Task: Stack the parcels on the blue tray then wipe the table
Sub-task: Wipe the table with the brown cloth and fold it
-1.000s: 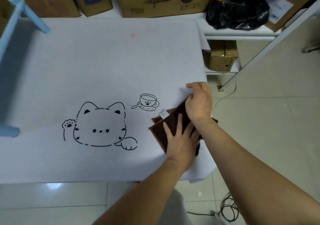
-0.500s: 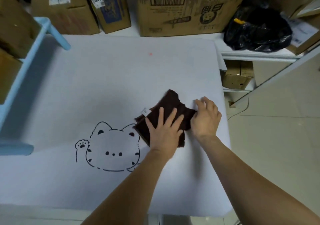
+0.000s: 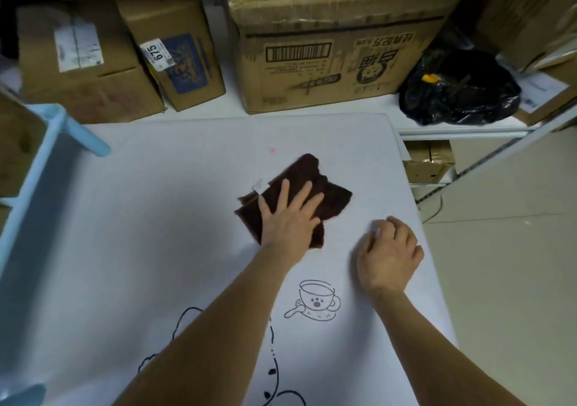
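Flat beneath left hand, brown cloth

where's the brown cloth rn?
Head view, centre: the brown cloth lies on the white table cover, pressed flat under the left hand, beyond the cup drawing; the right hand rests apart to its right.

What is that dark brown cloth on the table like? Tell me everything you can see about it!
The cloth is dark brown and looks soft and fuzzy, like a towel. It is folded into rumpled layers with wavy edges, and a small white tag sticks out at its left side. It lies flat on the pale table cover, towards the far right part. The left hand presses on it with straight, spread fingers. The right hand rests nearby and does not touch it.
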{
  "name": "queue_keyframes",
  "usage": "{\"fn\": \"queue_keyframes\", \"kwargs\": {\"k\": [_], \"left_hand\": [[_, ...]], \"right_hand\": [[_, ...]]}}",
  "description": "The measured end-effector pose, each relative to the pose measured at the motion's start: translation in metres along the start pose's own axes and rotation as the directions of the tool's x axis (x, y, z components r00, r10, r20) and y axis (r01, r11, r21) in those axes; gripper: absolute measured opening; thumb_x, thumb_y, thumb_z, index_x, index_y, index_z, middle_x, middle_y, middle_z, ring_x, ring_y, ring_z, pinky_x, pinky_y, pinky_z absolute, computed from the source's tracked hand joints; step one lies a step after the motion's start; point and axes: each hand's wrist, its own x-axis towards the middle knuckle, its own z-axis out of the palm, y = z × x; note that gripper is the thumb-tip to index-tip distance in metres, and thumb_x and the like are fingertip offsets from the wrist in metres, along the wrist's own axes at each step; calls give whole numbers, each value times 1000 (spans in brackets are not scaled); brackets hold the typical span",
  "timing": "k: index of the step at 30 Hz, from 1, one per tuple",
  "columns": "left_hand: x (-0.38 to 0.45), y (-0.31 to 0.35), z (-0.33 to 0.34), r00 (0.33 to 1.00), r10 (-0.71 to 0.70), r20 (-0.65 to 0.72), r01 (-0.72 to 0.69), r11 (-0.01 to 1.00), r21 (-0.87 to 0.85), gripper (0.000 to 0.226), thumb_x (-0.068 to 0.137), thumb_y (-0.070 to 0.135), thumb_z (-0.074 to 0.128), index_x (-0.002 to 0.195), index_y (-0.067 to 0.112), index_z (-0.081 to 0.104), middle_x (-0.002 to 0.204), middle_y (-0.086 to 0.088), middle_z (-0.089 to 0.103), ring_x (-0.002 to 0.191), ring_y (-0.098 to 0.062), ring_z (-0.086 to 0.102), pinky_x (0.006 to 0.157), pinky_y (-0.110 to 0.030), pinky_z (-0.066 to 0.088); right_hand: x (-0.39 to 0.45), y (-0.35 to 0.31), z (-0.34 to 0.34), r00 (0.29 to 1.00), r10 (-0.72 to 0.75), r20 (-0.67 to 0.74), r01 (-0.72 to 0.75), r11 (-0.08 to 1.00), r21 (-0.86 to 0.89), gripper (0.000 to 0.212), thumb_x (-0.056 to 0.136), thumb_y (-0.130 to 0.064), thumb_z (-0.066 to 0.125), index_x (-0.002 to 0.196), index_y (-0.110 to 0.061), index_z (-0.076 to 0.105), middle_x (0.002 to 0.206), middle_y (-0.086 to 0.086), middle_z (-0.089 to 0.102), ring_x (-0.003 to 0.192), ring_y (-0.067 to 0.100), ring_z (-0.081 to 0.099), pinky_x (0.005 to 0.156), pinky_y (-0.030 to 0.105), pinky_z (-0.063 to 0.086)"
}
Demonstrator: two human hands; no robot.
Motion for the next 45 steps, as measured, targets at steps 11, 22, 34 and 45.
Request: {"fn": "queue_keyframes", "kwargs": {"k": [11,22,34,45], "left_hand": [[55,43,-7,997,-44,-68,40,997,-60,55,101,27,34,150,32,10,161,6,-5,146,-32,-14,104,-73,-4],[150,102,-28,938,341,54,-339,940,-40,57,97,11,40,144,43,29,159,17,5,146,-31,-14,105,-73,-7],[66,-113,-46,952,-287,-111,265,948,-173,47,101,32,34,147,37,26,159,12,9,148,-23,2,112,-65,6],[-48,-88,-3,768,-629,-120,589,767,-254,50,100,43,27,149,43,13,160,10,-2,146,-34,-11,104,-76,3]], "right_hand": [[9,-19,13,989,-26,-143,28,999,15,31,78,-25,51,104,-17,65,122,11,58,111,33,51,90,44,38],[27,5,21,973,-7,-231,11,1000,14,26,77,-27,58,101,-20,66,120,7,60,107,26,49,87,37,28],[23,-19,2,985,53,-167,-16,976,216,30,80,-14,63,109,-3,64,125,17,56,114,38,51,97,47,34],[-29,-94,15,967,-252,32,237,941,243,36,80,-4,60,115,-4,62,129,17,53,120,36,50,100,47,36]]}}
